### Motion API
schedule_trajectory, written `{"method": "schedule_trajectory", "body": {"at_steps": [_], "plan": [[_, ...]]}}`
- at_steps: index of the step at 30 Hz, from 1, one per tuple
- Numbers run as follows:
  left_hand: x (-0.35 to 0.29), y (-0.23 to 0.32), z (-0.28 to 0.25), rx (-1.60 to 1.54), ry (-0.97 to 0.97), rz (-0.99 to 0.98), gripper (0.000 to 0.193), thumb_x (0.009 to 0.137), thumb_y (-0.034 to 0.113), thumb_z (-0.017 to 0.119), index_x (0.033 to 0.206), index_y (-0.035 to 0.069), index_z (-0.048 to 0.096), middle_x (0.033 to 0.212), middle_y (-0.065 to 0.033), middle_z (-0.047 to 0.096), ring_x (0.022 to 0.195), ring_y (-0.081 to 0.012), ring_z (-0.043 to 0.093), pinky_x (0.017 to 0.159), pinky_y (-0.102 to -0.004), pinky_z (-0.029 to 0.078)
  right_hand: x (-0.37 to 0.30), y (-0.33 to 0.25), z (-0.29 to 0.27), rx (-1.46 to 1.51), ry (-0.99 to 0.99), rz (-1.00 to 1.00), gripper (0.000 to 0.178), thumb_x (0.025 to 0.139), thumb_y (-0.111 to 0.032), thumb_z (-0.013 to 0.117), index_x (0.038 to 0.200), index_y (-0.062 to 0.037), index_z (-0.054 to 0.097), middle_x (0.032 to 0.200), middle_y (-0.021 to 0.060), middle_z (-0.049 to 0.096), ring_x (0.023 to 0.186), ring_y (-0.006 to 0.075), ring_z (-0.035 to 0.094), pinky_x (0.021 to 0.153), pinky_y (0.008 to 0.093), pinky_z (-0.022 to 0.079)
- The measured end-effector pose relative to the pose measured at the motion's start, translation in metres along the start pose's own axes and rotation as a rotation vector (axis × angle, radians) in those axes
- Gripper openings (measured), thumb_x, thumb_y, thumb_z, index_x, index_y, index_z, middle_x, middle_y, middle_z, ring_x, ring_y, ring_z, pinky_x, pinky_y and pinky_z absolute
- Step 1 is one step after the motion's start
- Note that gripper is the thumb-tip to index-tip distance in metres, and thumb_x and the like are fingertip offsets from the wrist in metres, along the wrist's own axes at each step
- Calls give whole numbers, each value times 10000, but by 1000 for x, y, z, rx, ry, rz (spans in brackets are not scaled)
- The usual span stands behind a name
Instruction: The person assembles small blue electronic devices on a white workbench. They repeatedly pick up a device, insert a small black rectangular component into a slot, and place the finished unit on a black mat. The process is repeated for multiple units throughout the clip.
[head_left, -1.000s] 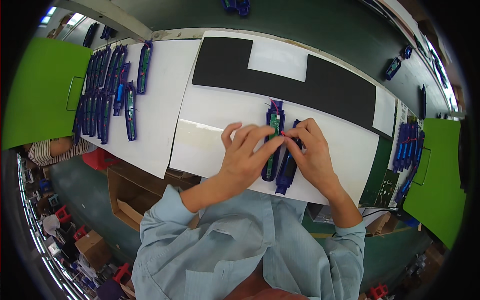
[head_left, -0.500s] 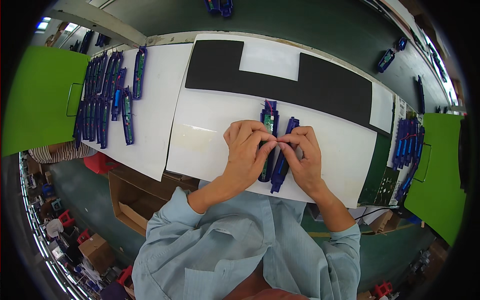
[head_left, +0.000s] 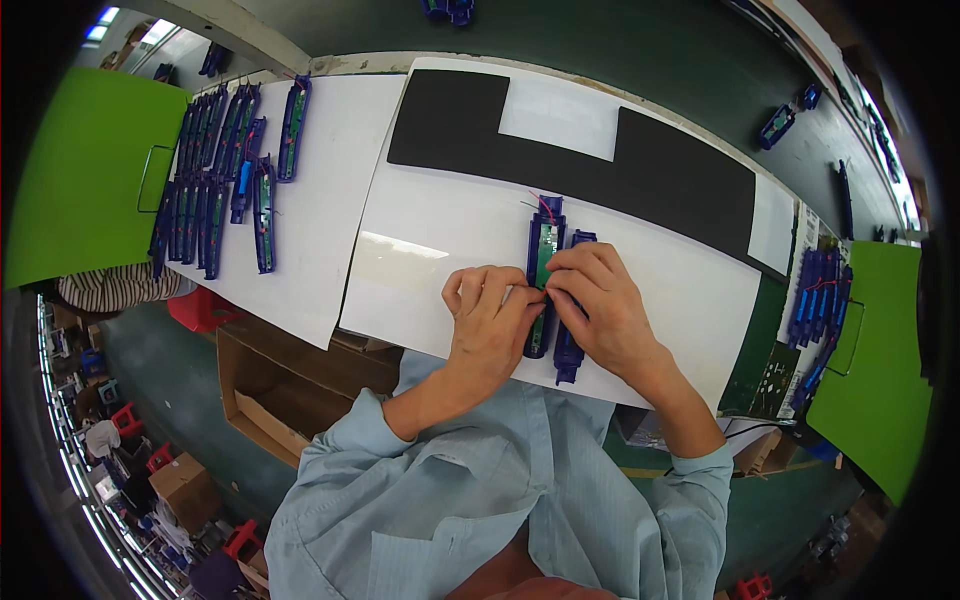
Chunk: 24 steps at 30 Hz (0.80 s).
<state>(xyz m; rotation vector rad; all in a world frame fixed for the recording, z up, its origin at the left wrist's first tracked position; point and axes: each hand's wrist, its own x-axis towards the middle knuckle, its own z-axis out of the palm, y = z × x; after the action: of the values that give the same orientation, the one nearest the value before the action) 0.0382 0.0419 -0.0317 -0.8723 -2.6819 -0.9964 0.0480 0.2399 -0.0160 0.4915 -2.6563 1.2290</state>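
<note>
On the white sheet (head_left: 430,260) before us, our left hand (head_left: 490,325) and right hand (head_left: 600,305) pinch narrowly on the long blue plastic housing with its green circuit strip (head_left: 543,255) — light, stiff, probably fragile — best gripped along its edges.

Both hands (head_left: 545,310) slid down blue housings (head_left: 545,250).

Two long blue housings (head_left: 545,270) (one open) lying side by side.
</note>
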Motion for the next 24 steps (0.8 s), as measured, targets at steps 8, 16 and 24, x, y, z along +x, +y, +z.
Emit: {"method": "schedule_trajectory", "body": {"at_steps": [8,16,24], "plan": [[-4,-5,6,81,1,144,216,833,84,812,1031,81,725,1133,-34,637,1113,-267,557,1024,-467,348,6,-5,-4,-180,-140,-56,201,852,-49,740,1041,-16,680,1179,69,667,1127,304,619,925,392,568],[-40,-3,-17,-75,-156,150,468,822,268,877,1240,91,765,1348,-43,685,1254,-228,638,1194,-512,340,17,-5,-15,17,-192,93,61,867,-45,731,903,-27,684,1177,89,645,1080,301,600,927,412,543],[-42,-7,-11,-3,-154,228,395,852,280,849,1191,92,777,1321,-31,694,1317,-213,621,1174,-508,380,31,-5,-20,47,-326,231,67,867,-43,720,858,11,682,1080,113,598,1044,305,583,914,406,517]]}}
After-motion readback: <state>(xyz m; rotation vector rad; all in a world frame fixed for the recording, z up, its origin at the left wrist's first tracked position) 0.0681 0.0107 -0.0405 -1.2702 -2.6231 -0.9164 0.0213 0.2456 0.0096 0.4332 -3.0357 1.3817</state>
